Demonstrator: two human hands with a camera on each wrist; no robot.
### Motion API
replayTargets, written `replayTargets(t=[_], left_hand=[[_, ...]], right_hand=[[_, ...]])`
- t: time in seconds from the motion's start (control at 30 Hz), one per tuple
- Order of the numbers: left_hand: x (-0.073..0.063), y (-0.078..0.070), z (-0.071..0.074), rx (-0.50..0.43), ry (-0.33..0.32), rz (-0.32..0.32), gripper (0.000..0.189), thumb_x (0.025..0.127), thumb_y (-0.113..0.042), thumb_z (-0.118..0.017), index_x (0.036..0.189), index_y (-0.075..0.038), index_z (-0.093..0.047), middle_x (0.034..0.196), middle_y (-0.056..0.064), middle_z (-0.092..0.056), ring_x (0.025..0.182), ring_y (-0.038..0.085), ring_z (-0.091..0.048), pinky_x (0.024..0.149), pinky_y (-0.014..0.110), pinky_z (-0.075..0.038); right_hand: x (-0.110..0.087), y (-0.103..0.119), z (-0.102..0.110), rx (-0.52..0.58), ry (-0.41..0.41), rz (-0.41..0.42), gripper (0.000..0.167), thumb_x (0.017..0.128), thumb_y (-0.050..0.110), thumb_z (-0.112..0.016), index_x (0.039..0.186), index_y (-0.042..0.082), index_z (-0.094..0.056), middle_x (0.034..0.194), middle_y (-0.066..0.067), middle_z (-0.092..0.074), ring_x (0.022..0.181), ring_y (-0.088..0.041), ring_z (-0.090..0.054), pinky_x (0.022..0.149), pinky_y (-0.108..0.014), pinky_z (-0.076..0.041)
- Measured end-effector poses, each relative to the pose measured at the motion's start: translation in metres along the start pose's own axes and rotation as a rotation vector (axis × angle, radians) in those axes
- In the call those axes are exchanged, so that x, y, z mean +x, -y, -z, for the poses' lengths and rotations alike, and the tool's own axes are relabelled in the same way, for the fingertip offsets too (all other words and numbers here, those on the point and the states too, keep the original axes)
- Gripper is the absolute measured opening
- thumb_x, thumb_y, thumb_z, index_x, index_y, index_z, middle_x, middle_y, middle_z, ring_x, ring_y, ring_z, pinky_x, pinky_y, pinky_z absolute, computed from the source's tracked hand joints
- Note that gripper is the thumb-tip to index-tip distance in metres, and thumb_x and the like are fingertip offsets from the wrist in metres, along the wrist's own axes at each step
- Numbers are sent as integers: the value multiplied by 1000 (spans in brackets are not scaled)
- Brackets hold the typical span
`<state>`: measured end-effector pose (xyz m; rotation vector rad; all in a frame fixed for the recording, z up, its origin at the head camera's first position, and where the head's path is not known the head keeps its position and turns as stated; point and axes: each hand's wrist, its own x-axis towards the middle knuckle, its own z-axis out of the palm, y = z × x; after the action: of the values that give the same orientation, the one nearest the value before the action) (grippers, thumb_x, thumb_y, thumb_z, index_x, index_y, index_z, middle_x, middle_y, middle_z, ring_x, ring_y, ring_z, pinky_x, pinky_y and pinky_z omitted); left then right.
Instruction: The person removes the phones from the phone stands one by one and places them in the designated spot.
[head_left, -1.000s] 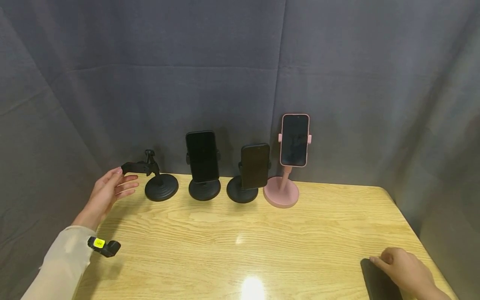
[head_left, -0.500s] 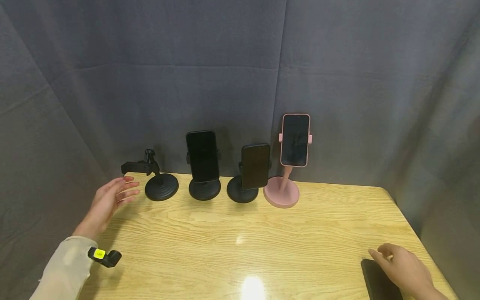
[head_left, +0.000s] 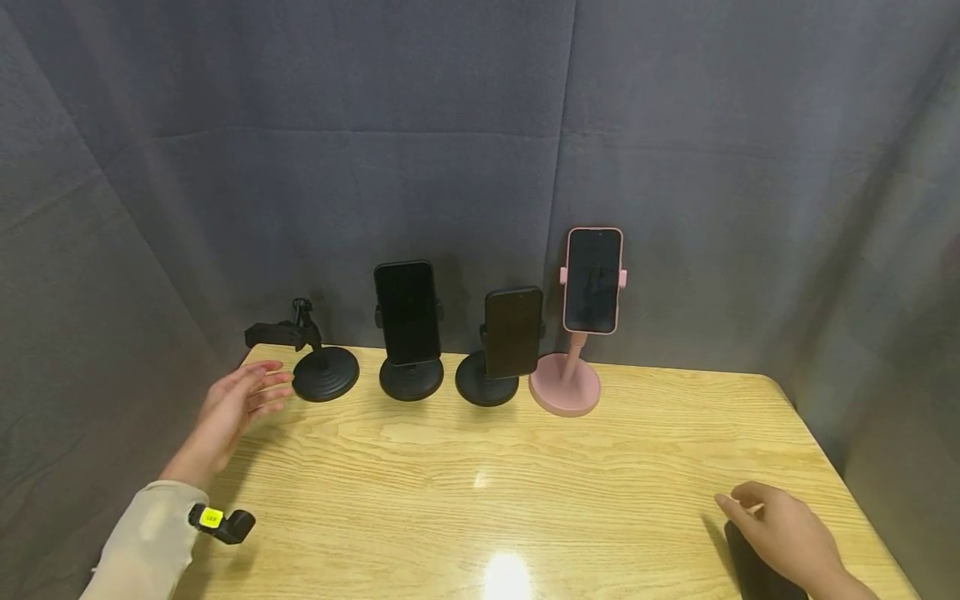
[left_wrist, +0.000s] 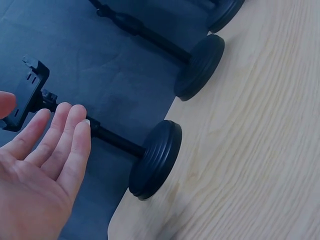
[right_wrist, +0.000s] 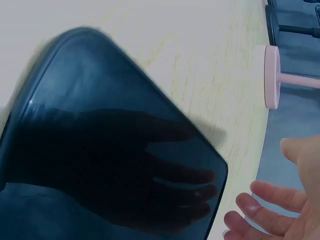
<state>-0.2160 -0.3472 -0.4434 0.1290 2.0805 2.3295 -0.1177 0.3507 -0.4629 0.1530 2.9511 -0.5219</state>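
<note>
My left hand (head_left: 236, 408) reaches towards the leftmost black phone stand (head_left: 325, 375), its fingers loosely extended, just below and in front of the stand's sideways clamp (head_left: 273, 335). In the left wrist view that clamp holds no phone, and the fingertips overlap the stem. At the front right, my right hand (head_left: 787, 529) hovers over a black phone (head_left: 756, 573) with its fingers loose and apart. The right wrist view shows the glossy phone (right_wrist: 100, 90) close up, reflecting the hand, with nothing between thumb and fingers. Part of the phone is hidden under the hand.
Along the back edge stand two black stands holding phones (head_left: 407, 312) (head_left: 513, 333) and a pink stand (head_left: 564, 398) holding a pink-rimmed phone (head_left: 591, 283). Grey curtain (head_left: 480, 125) hangs behind and beside the wooden table (head_left: 480, 467).
The left hand has let go of the stand's clamp and drawn down and right. The right hand has lifted off the phone's edge and moved slightly left.
</note>
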Motion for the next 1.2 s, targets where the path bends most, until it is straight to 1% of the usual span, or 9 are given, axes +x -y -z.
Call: replayTargets(t=[0.2, 0.33, 0.53, 0.57, 0.63, 0.77, 0.83, 1.03, 1.2], left_hand=[[-3, 1, -5, 51, -15, 29, 18, 109, -32, -47, 119, -22, -58, 104, -16, -74, 95, 1, -73, 81, 19, -59], [-4, 0, -8, 53, -18, 29, 19, 109, -29, -48, 121, -19, -57, 105, -15, -74, 95, 3, -74, 80, 19, -59], [-6, 6, -11, 103, -4, 24, 21, 109, -31, -45, 125, -19, -53, 107, -18, -73, 97, 1, -72, 83, 18, -59], [-7, 7, -13, 105, -2, 23, 20, 109, -31, -45, 124, -20, -53, 107, -19, -73, 97, 0, -72, 83, 18, -59], [-7, 8, -15, 97, 0, 19, 22, 109, -32, -46, 125, -18, -53, 107, -18, -73, 97, 1, -72, 82, 18, -59], [-7, 10, -20, 90, -8, 33, 29, 109, -34, -47, 128, -14, -53, 107, -17, -74, 97, 2, -72, 83, 20, -59], [-6, 11, -23, 112, -11, 46, 33, 109, -36, -47, 130, -12, -52, 106, -18, -74, 98, 2, -72, 84, 20, -59], [-5, 13, -31, 202, -2, 74, 36, 109, -40, -44, 132, -14, -52, 109, -19, -72, 99, 1, -72, 87, 22, -59], [-5, 15, -39, 211, 10, 66, 39, 109, -40, -43, 132, -11, -52, 109, -17, -72, 99, 2, -72, 87, 22, -59]], right_hand=[[-2, 12, -2, 30, -5, 17, 59, 102, 53, -54, 121, -1, -67, 114, -21, -73, 89, -26, -73, 61, -38, -56], [-3, 19, -3, 31, -3, 29, 59, 102, 54, -53, 122, 0, -68, 116, -20, -73, 90, -26, -72, 61, -38, -56], [-4, 33, -7, 43, -21, 61, 56, 101, 52, -56, 120, 1, -69, 116, -20, -73, 92, -29, -72, 64, -41, -58], [-4, 35, -8, 46, -22, 64, 55, 101, 52, -57, 120, 2, -69, 115, -20, -73, 92, -29, -72, 64, -41, -58], [-4, 40, -9, 51, -23, 70, 53, 100, 51, -58, 119, 2, -70, 115, -19, -73, 92, -29, -72, 65, -41, -58], [-5, 50, -14, 63, -24, 84, 51, 100, 49, -59, 118, 3, -70, 114, -18, -73, 92, -29, -72, 66, -42, -59], [-5, 55, -17, 70, -21, 96, 50, 100, 48, -60, 117, 3, -70, 114, -17, -74, 92, -28, -73, 67, -43, -60], [-6, 68, -26, 85, -30, 136, 45, 99, 46, -63, 113, 4, -72, 112, -15, -75, 90, -25, -73, 69, -44, -61], [-5, 78, -33, 100, -30, 153, 43, 98, 45, -64, 112, 5, -72, 112, -13, -75, 89, -23, -72, 71, -45, -61]])
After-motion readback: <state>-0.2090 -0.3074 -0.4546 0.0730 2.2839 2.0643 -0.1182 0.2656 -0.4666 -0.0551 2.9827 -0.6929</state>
